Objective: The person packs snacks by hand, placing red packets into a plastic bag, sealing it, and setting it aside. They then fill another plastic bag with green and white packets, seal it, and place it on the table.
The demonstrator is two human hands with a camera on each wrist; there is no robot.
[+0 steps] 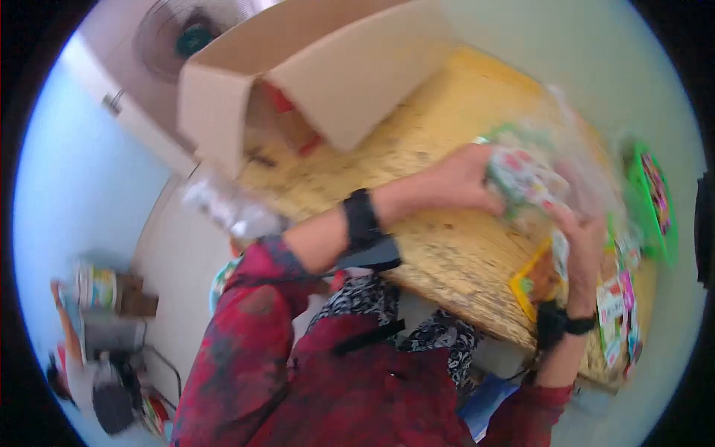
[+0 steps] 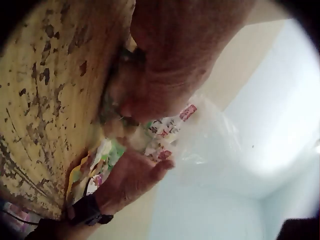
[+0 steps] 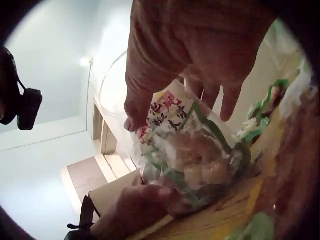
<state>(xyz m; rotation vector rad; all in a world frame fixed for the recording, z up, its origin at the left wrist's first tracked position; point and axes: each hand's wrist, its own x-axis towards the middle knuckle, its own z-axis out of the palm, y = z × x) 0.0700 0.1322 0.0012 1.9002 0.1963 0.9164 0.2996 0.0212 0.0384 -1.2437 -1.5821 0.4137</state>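
Note:
A see-through snack packet point(image 3: 195, 155) with green stripes and red and black lettering is held between both hands above the table. My left hand point(image 1: 469, 179) grips one end; in the right wrist view its fingers point(image 3: 145, 200) lie along the packet's lower edge. My right hand point(image 1: 585, 235) pinches the other end, its thumb point(image 3: 137, 112) against the printed top. Pale brown pieces show through the film. Behind the hands, a thin clear plastic bag point(image 2: 210, 135) stands up. A yellow-edged packet point(image 1: 540, 279) lies under the right wrist.
A large open cardboard box point(image 1: 357, 67) stands at the table's far left. Colourful packets point(image 1: 614, 313) lie at the right edge, near a green basket point(image 1: 640, 194). The worn yellow table point(image 1: 447, 253) has a front edge by my lap. Another person point(image 1: 71, 357) is at far left.

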